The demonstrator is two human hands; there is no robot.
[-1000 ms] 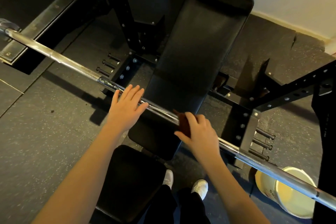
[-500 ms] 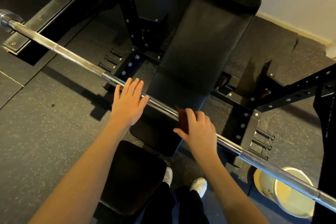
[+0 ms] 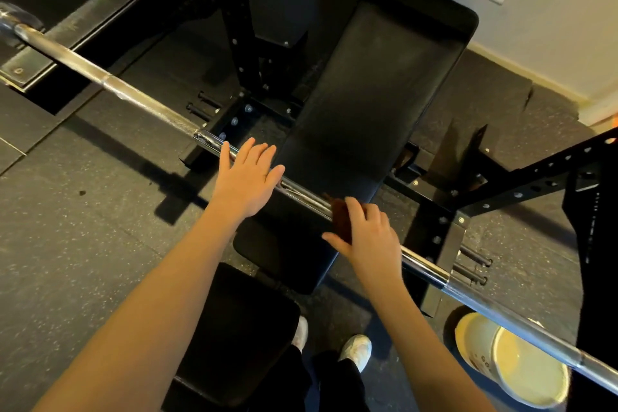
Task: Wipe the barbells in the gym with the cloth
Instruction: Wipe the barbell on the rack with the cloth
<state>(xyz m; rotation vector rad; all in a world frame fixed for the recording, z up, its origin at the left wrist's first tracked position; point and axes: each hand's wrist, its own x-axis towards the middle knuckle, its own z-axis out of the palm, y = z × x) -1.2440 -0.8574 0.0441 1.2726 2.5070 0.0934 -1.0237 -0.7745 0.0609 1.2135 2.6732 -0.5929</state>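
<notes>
A long steel barbell (image 3: 143, 100) runs diagonally from the upper left to the lower right, above a black bench. My left hand (image 3: 245, 177) lies flat on the bar with straight fingers. My right hand (image 3: 366, 234) grips a dark brown cloth (image 3: 341, 217) wrapped over the bar near its middle; most of the cloth is hidden under my fingers.
The black padded bench (image 3: 378, 104) slopes up behind the bar, with its seat (image 3: 234, 328) near my feet. Black rack uprights (image 3: 521, 184) with holes stand at the right and back. A yellow-white bucket (image 3: 511, 361) sits on the rubber floor at the lower right.
Both hands stay on the bar in nearly the same places; the cloth hand has shifted very slightly along it. The view has tilted a little.
</notes>
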